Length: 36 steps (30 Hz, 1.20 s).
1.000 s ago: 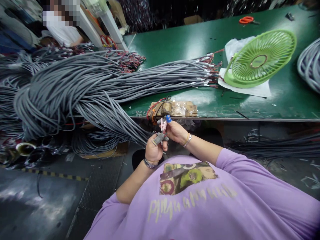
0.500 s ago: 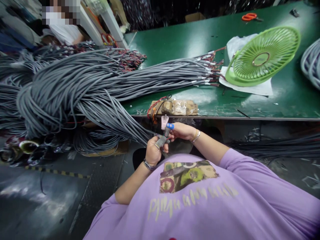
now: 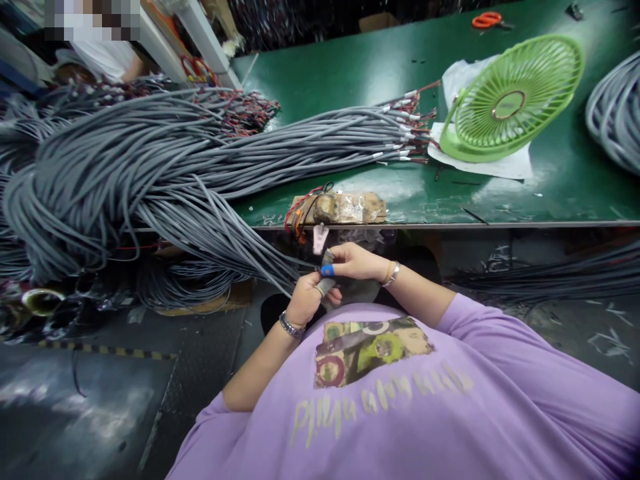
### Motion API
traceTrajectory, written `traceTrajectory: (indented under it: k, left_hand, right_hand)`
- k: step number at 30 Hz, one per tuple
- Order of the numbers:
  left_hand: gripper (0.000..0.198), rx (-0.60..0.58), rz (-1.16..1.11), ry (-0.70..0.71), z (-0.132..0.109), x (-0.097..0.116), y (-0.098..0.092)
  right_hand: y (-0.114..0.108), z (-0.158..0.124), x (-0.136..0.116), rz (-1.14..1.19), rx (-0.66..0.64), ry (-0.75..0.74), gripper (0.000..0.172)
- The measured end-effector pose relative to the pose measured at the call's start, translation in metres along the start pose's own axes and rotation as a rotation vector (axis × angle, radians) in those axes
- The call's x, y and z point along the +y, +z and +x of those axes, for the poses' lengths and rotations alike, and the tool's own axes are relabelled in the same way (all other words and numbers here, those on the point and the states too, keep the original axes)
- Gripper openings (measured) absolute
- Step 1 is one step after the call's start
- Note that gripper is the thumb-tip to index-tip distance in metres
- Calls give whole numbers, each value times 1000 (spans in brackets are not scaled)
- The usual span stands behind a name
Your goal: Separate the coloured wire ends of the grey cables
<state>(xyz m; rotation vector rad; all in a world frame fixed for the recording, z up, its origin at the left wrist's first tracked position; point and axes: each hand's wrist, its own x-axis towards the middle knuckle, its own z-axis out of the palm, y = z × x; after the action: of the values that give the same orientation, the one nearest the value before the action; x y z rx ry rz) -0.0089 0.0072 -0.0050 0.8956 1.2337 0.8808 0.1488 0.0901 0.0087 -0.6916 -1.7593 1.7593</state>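
Observation:
My left hand (image 3: 306,298), its thumb wrapped in grey tape, is closed at the near ends of a bundle of grey cables (image 3: 235,230). Against it, my right hand (image 3: 353,262) is closed too, fingertips pressed together beside the left fingers; a blue wrap (image 3: 327,270) covers one of its digits. The small piece between the fingertips is too small to make out. Just beyond the hands, a pale pink piece (image 3: 320,238) hangs at the table edge below a wooden block (image 3: 367,207) with red and black wires.
A green table (image 3: 550,200) bears a long pile of grey cables (image 3: 320,150), a green fan (image 3: 515,103) on white paper and orange scissors (image 3: 487,20). Coiled cable (image 3: 617,113) lies at the right. A person (image 3: 103,50) is at the upper left.
The view has shifted slightly, so the table things appear further left and higher. My right hand has turned, its blue-wrapped digit now lower and closer to my left hand.

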Motion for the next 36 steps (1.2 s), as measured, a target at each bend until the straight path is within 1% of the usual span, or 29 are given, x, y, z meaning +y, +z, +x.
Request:
traceTrajectory:
  k: [2, 4, 6, 8, 10, 12, 14, 16, 17, 19, 21, 24, 27, 29, 32, 36]
  left_hand:
    - [39, 89, -67, 37, -1, 1, 1]
    - [40, 162, -127, 72, 0, 0, 3]
    - [40, 204, -165, 97, 1, -2, 6]
    - [40, 215, -171, 117, 2, -4, 7]
    - [40, 184, -142, 131, 3, -5, 7]
    - [40, 112, -66, 139, 2, -4, 4]
    - [38, 28, 67, 162, -1, 0, 0]
    - [34, -22, 216, 208, -4, 3, -4]
    - [33, -28, 271, 234, -6, 4, -6]
    - [30, 6, 305, 275, -9, 3, -7]
    - [33, 70, 251, 290, -10, -1, -7]
    - [39, 156, 81, 286, -8, -11, -5]
    - [38, 196, -90, 281, -5, -17, -4]
    - [37, 221, -162, 273, -4, -19, -4]
    - [36, 249, -211, 267, -2, -21, -3]
    - [37, 263, -194, 263, -2, -23, -3]
  right_hand:
    - [-3, -3, 1, 52, 93, 29, 33]
    - [-6, -7, 2, 118, 147, 99, 37]
    - [-4, -13, 6, 189, 151, 156, 41]
    - [3, -17, 11, 257, 161, 152, 41]
    - [11, -20, 16, 301, 238, 103, 38]
    - [18, -20, 18, 317, 273, 69, 36]
    - [20, -20, 17, 323, 256, 73, 33]
    - [21, -19, 13, 329, 221, 89, 31]
    - [22, -17, 11, 328, 198, 93, 30]
    - [24, -13, 6, 322, 163, 90, 29]
    - [27, -9, 3, 312, 169, 84, 30]
    - [30, -4, 2, 323, 223, 99, 33]
    - [30, -1, 6, 340, 262, 138, 36]
    - [29, -1, 8, 340, 278, 148, 37]
    - [29, -2, 9, 353, 284, 152, 36]
    - [31, -1, 5, 369, 262, 181, 36]
